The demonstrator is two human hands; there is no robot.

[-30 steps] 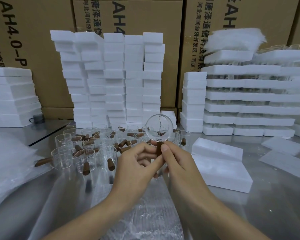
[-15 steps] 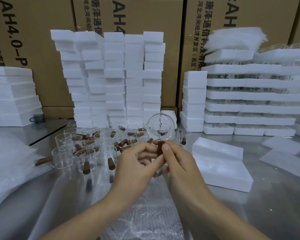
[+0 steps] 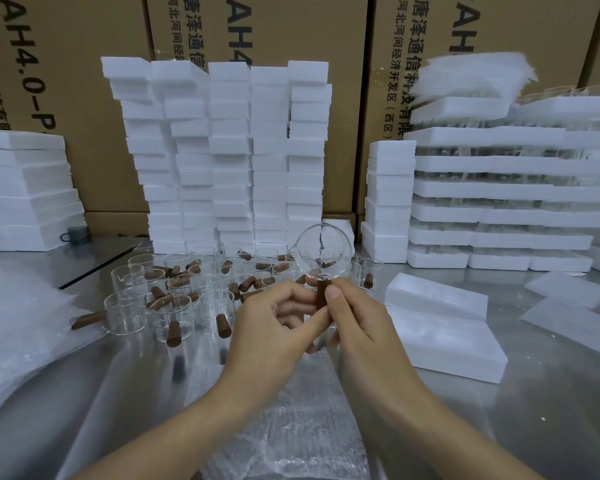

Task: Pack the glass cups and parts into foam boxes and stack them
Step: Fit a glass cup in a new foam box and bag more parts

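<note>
I hold one glass cup (image 3: 323,251) up in front of me, its round mouth facing the camera and its brown wooden handle (image 3: 322,295) pointing down. My left hand (image 3: 274,327) and my right hand (image 3: 357,323) both pinch that handle with thumb and fingers. Behind the hands, several more glass cups with wooden handles (image 3: 174,306) stand crowded on the metal table. An open foam box (image 3: 444,337) with its lid (image 3: 433,294) leaning on it lies just right of my right hand.
Tall stacks of small foam boxes (image 3: 229,154) rise behind the cups. Flat foam trays (image 3: 510,188) layered with glassware pile up at the right, more foam slabs (image 3: 25,188) at the left. Bubble wrap (image 3: 291,420) lies under my forearms and more of it (image 3: 21,327) at the left. Cardboard cartons (image 3: 257,26) form the back wall.
</note>
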